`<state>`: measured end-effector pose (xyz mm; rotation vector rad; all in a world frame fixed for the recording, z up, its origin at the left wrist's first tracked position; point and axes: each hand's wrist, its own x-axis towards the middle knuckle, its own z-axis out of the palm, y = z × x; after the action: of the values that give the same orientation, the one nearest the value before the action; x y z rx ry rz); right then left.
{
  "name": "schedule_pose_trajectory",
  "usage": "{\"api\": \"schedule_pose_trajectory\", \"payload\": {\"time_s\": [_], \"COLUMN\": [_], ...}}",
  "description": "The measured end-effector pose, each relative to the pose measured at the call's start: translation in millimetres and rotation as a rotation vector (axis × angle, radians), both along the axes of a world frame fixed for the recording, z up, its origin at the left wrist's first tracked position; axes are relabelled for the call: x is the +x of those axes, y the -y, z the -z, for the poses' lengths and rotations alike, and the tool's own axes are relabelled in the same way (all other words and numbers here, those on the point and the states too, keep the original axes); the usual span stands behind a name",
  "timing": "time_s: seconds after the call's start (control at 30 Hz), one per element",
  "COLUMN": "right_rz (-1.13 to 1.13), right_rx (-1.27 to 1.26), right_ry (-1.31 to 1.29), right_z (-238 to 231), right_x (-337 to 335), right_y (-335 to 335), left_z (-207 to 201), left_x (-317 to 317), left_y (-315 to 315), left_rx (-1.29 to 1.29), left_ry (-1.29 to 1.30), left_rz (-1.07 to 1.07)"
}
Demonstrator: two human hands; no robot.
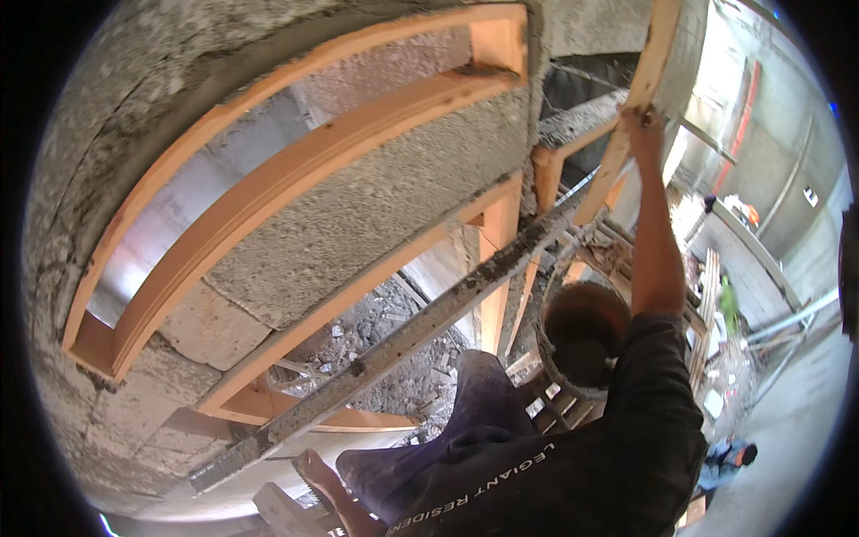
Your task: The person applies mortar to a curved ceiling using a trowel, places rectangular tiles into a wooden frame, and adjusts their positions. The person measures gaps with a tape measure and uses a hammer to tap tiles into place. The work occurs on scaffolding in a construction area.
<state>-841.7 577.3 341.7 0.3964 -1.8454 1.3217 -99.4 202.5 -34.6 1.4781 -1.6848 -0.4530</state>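
The head view shows a bucket (586, 311) near the person's right arm; beyond it, the right hand (643, 123) is closed over the edge of a wooden plank (616, 161). Left of the bucket, a mortar-crusted bar (412, 329) slants past window frames. Farther left of the bucket, the left hand (326, 483) sits beside a toothed edge (308, 484); its grip I cannot tell.

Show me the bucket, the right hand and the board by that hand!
Bucket (591, 302): head view, inner wall.
Right hand (643, 127): head view, middle of the hand.
Board (645, 76): head view, face just above the hand.
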Motion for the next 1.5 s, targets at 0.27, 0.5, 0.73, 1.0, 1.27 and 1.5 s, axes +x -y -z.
{"api": "schedule_pose_trajectory", "payload": {"time_s": [0.27, 0.5, 0.73, 1.0, 1.27, 1.5], "right_rz": [0.504, 0.658, 0.605, 0.154, -0.181, -0.369], "right_rx": [0.239, 0.388, 0.441, 1.097, 1.062, 1.269], "right_ry": [0.211, 0.559, 0.955, 0.417, 0.753, 0.586], "right_z": [44.2, 196.5, 354.7, 472.9, 455.8, 447.3], "right_x": [60.1, 142.7, 162.2, 116.4, 135.7, 120.9], "right_y": [-215.7, -324.2, -318.0, -306.0, -123.6, -39.8], "left_z": [-34.1, -50.6, -40.4, -70.0, -97.8, -122.4], "left_x": [-49.0, -88.5, -88.1, -75.0, -6.4, 40.0], "left_y": [-7.2, -3.1, 7.0, -23.9, -68.3, -137.1], "left_rx": [0.203, 0.196, 0.078, -0.072, -0.132, -0.015], "left_ry": [-0.009, -0.047, 0.065, 0.218, 0.042, 0.072], "left_rz": [0.145, 0.207, 0.257, 0.166, -0.201, -0.486]}}
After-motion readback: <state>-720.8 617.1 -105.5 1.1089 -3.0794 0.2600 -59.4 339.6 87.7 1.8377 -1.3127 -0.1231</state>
